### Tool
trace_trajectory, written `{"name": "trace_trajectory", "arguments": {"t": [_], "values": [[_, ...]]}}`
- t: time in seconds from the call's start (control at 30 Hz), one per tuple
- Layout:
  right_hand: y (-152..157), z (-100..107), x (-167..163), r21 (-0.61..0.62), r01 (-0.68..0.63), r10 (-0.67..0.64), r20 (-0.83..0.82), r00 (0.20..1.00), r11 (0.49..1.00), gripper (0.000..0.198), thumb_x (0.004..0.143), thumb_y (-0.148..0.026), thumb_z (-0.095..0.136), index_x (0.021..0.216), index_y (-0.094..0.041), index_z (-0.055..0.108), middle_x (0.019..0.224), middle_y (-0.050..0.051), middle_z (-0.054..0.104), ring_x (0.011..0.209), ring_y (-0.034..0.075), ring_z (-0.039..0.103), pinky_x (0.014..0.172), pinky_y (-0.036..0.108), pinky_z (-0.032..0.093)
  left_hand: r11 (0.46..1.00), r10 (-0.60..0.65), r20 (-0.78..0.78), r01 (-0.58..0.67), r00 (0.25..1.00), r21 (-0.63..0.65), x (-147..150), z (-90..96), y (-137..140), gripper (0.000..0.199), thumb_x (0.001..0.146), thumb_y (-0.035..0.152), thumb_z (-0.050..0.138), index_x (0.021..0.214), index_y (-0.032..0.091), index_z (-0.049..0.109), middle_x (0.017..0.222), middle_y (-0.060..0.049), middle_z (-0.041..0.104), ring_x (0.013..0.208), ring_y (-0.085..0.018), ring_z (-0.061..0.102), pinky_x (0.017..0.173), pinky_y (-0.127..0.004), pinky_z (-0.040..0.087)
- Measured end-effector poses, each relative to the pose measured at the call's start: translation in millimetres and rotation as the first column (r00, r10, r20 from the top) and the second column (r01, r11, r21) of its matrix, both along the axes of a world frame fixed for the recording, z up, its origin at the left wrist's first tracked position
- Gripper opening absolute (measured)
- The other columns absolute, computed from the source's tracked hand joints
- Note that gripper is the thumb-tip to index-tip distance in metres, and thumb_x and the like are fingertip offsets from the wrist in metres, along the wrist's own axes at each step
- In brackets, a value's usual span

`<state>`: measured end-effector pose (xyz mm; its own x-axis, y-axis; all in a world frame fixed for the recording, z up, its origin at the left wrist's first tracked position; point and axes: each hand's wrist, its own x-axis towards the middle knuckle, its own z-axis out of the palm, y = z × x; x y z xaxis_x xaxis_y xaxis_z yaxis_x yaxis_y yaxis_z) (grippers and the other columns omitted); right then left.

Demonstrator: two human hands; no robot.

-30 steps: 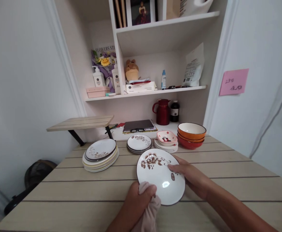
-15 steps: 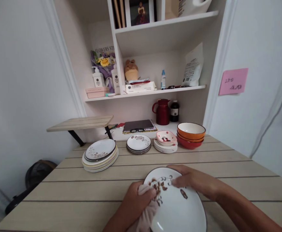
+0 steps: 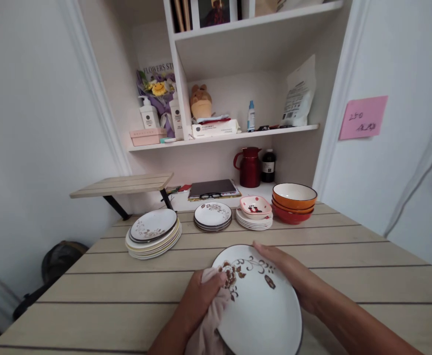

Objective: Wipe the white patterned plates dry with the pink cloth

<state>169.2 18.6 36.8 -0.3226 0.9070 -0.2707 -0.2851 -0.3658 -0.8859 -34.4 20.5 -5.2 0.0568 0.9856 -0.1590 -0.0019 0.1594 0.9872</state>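
A white plate (image 3: 262, 305) with a brown flower print and dark rim is tilted toward me above the near part of the table. My left hand (image 3: 201, 298) grips its left edge through a pale pink cloth (image 3: 214, 318), thumb on top near the printed flower. On the far right edge, my right hand (image 3: 293, 271) holds the rim, its fingers mostly hidden behind the plate. The cloth hangs down below my left hand. Beyond the plate stands a small stack of matching flowered plates (image 3: 213, 215).
At the left is a plate stack (image 3: 153, 231) beside a small raised wooden shelf (image 3: 122, 185). Small pink dishes (image 3: 255, 207) on white saucers and orange and red bowls (image 3: 294, 199) stand at the back right. Behind are a laptop (image 3: 213, 188), red jug (image 3: 250, 167) and dark bottle (image 3: 268, 166).
The plate and both hands have shifted slightly left and away from me. My right thumb has moved off the plate's face toward the rim. The view has tilted slightly.
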Motion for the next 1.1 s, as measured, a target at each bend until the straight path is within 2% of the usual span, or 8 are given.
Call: {"name": "trace_trajectory", "arguments": {"t": [0.13,0.23,0.3,0.5,0.7,0.9,1.0,1.1], "values": [[3,-1,-2,-0.062,0.023,-0.031,-0.140,0.990,0.998,0.057,0.079,-0.058,0.053,0.116,-0.016,0.061,0.110,0.013,0.069,0.098,0.026,0.066,0.091,0.040,0.047,0.996,0.083,0.097,-0.084,0.992,0.008,0,-3.7,8,0.045,0.058,0.052,0.074,0.075,0.011,0.069,0.071,-0.008,0.072,0.070,-0.023,0.066,0.066,-0.029,0.050],[0,-10,-14,0.032,0.041,-0.032,-0.259,0.965,0.999,0.051,0.080,-0.048,0.058,0.120,-0.017,0.059,0.119,0.011,0.066,0.110,0.025,0.060,0.099,0.038,0.042,0.975,0.221,0.108,-0.220,0.969,-0.024,-2,-2.1,13,0.047,0.060,0.052,0.073,0.081,0.011,0.070,0.075,-0.010,0.073,0.073,-0.024,0.067,0.068,-0.030,0.051],[-4,-19,-26,0.073,0.015,0.007,-0.289,0.957,0.997,0.053,0.076,-0.038,0.066,0.123,-0.015,0.057,0.119,0.013,0.065,0.107,0.027,0.061,0.097,0.041,0.043,0.968,0.250,0.097,-0.250,0.963,-0.009,-3,-1.3,14,0.048,0.061,0.053,0.072,0.084,0.011,0.070,0.080,-0.011,0.073,0.078,-0.025,0.068,0.070,-0.030,0.051],[-5,-36,-40,-0.076,0.220,-0.233,-0.299,0.925,0.972,0.059,0.075,-0.043,0.066,0.124,-0.012,0.055,0.112,0.017,0.068,0.094,0.029,0.067,0.087,0.045,0.050,0.982,0.166,0.076,-0.172,0.983,0.083,4,-3.5,8,0.056,0.060,0.057,0.071,0.093,0.011,0.069,0.095,-0.013,0.073,0.095,-0.029,0.065,0.081,-0.033,0.050],[5,-38,-35,-0.166,0.218,-0.266,-0.375,0.888,0.962,0.061,0.074,-0.041,0.068,0.125,-0.011,0.053,0.112,0.018,0.068,0.095,0.029,0.067,0.087,0.045,0.051,0.978,0.100,0.009,-0.100,0.995,0.185,-3,2.9,8,0.053,0.069,0.060,0.063,0.095,0.013,0.067,0.093,-0.010,0.072,0.091,-0.025,0.065,0.082,-0.032,0.048],[12,-51,-32,-0.211,0.294,-0.354,-0.356,0.865,0.932,0.063,0.076,-0.037,0.068,0.130,-0.012,0.047,0.110,0.016,0.069,0.094,0.028,0.067,0.087,0.045,0.052,0.876,0.299,-0.106,-0.229,0.948,0.424,-20,11.3,11,0.044,0.074,0.051,0.062,0.100,0.016,0.064,0.100,-0.008,0.068,0.095,-0.022,0.062,0.086,-0.031,0.045],[15,-53,-30,-0.225,0.319,-0.381,-0.346,0.857,0.921,0.062,0.077,-0.032,0.066,0.133,-0.013,0.045,0.111,0.015,0.069,0.095,0.027,0.067,0.087,0.043,0.053,0.831,0.366,-0.141,-0.255,0.920,0.495,-19,16.8,2,0.037,0.075,0.048,0.061,0.097,0.018,0.065,0.099,-0.007,0.068,0.095,-0.022,0.061,0.085,-0.031,0.046],[18,-54,-30,-0.218,0.315,-0.376,-0.353,0.857,0.924,0.062,0.078,-0.031,0.065,0.133,-0.013,0.043,0.112,0.015,0.068,0.096,0.025,0.067,0.088,0.041,0.052,0.751,0.492,-0.140,-0.337,0.859,0.568,-15,23.8,-11,0.030,0.079,0.046,0.058,0.091,0.019,0.066,0.098,-0.006,0.068,0.096,-0.022,0.060,0.087,-0.029,0.045]]}}
